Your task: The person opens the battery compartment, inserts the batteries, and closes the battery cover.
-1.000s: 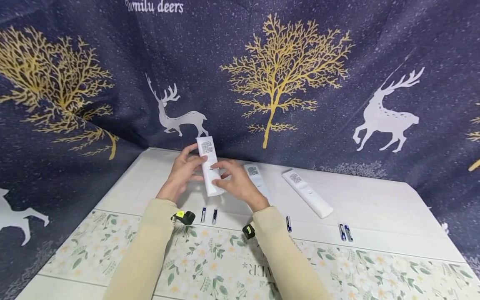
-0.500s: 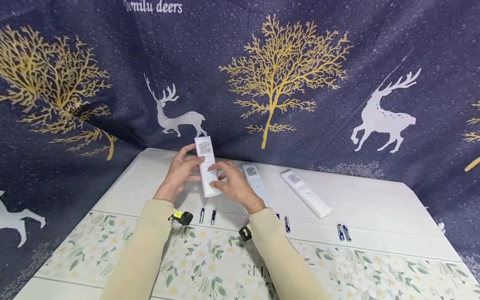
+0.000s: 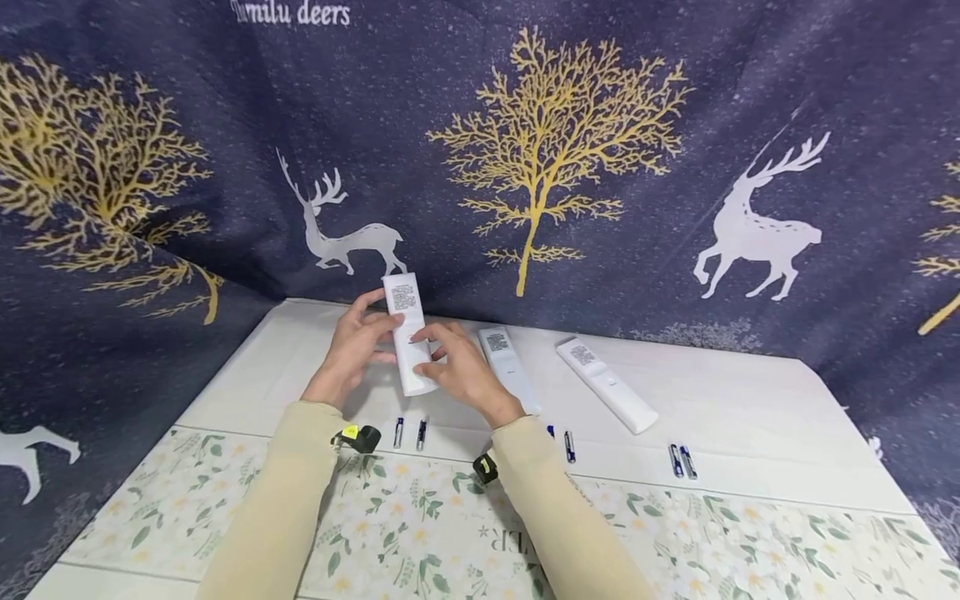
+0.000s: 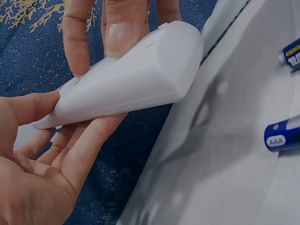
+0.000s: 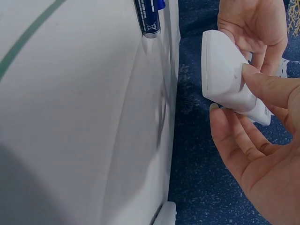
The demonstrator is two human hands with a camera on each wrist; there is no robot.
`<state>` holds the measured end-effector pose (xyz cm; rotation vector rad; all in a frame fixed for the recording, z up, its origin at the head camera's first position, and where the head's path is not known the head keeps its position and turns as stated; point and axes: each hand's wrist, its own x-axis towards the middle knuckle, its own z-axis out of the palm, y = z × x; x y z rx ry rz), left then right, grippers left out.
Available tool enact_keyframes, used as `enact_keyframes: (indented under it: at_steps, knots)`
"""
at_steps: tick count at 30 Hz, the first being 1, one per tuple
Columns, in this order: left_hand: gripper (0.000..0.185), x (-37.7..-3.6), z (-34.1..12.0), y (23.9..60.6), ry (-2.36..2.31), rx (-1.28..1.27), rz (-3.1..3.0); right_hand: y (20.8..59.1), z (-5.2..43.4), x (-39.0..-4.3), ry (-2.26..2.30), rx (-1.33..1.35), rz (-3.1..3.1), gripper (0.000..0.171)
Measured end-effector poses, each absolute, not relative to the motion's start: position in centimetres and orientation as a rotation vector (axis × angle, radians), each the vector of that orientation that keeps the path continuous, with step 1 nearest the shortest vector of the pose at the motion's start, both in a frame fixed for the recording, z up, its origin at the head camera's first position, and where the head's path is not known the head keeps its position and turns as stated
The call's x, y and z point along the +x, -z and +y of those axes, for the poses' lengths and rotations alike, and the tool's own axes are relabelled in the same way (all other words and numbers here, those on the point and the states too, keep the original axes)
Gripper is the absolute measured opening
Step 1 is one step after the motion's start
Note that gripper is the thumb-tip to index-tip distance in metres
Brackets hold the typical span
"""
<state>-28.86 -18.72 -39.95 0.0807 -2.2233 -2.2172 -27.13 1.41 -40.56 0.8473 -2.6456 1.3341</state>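
Note:
Both hands hold one white remote (image 3: 407, 333) upright above the table, its back with a printed label facing me. My left hand (image 3: 352, 346) grips its left side, thumb on the edge and fingers behind it (image 4: 126, 84). My right hand (image 3: 457, 367) grips the lower right part, with the thumb pressed on the back cover (image 5: 229, 77). Two AAA batteries (image 3: 408, 433) lie on the table just below the held remote.
Two more white remotes (image 3: 508, 367) (image 3: 606, 383) lie face down to the right. Further batteries lie by my right sleeve (image 3: 568, 446) and at the right (image 3: 681, 460). A floral mat (image 3: 420, 525) covers the near table; a dark deer-print cloth (image 3: 525, 150) hangs behind.
The hands and the remote have stayed almost still; my right thumb has shifted slightly on the back cover. The view has drifted a little to the left.

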Motion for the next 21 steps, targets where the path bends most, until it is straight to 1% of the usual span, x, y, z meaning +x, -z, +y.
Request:
enact_keyframes:
  at_steps: [11, 18, 21]
  knots:
    - [0.070, -28.88, -18.65, 39.96, 2.208, 0.062, -2.233, 40.49, 1.56, -26.89, -1.304, 0.808, -2.678, 0.040]
    - [0.068, -29.05, -18.75, 40.33, 2.202, 0.117, -2.223, 40.26, 1.64, -26.87, -1.417, 0.869, -2.533, 0.029]
    - [0.067, -29.14, -18.78, 40.37, 2.218, 0.135, -2.196, 40.10, 1.77, -26.81, -1.430, 0.880, -2.503, 0.029]
